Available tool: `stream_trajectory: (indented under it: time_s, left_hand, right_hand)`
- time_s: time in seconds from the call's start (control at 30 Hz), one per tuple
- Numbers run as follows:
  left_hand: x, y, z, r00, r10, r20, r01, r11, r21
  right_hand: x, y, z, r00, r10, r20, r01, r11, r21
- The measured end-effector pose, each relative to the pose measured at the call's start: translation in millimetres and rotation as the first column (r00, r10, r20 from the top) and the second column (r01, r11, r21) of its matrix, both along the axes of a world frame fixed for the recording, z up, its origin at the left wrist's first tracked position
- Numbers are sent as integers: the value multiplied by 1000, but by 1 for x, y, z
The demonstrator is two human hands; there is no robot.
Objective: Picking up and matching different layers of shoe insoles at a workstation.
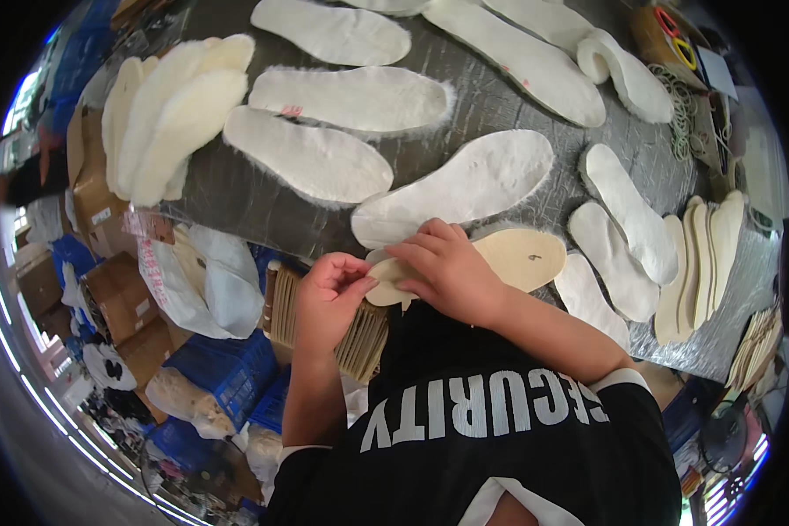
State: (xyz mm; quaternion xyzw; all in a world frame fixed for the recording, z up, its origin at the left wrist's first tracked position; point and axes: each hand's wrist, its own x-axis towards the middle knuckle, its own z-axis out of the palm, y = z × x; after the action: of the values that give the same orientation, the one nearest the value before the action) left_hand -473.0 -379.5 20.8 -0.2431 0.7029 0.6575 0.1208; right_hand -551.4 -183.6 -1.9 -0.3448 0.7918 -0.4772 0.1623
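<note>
A cream shoe insole (524,258) with a small dark mark lies close to my body at the near edge of the table. My left hand (331,294) pinches its left end between thumb and fingertips. My right hand (451,270) lies across its middle, fingers curled over the same end and hiding part of it. A greyish layer shows at that end beneath the fingers; how the two are joined cannot be made out. Just beyond my hands rests a large white insole with a fuzzy edge (465,184).
More white fleece insoles (351,98) lie spread over the dark table (228,197). Stacked insoles stand at the far left (180,114) and right (701,263). A box with scissors (671,35) is at the back right. Left of the table are a blue crate (223,373) and cardboard boxes (118,298).
</note>
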Motion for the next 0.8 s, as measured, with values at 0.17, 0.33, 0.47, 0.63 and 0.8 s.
stream_trajectory:
  time_s: [0.17, 0.33, 0.47, 0.63, 0.8]
  left_hand:
    - [21, -8, -21, 974, 222, 38, -211, 958, -193]
    - [23, -3, -28, 957, 170, 236, -140, 980, -140]
    - [20, 0, -33, 930, 128, 343, -154, 987, 49]
    - [22, -3, -21, 966, 104, 236, -133, 985, 113]
    - [24, -4, -23, 997, 44, 57, -52, 986, 158]
  right_hand:
    - [-7, -17, -2, 988, 27, 154, -19, 998, -54]
    - [-8, -14, 4, 967, 66, 245, -77, 996, 36]
    - [-7, -15, 3, 947, 63, 314, -81, 996, 44]
    - [-5, -16, 7, 919, -92, 383, 60, 994, 94]
    - [-8, -14, 8, 920, -98, 379, 59, 992, 113]
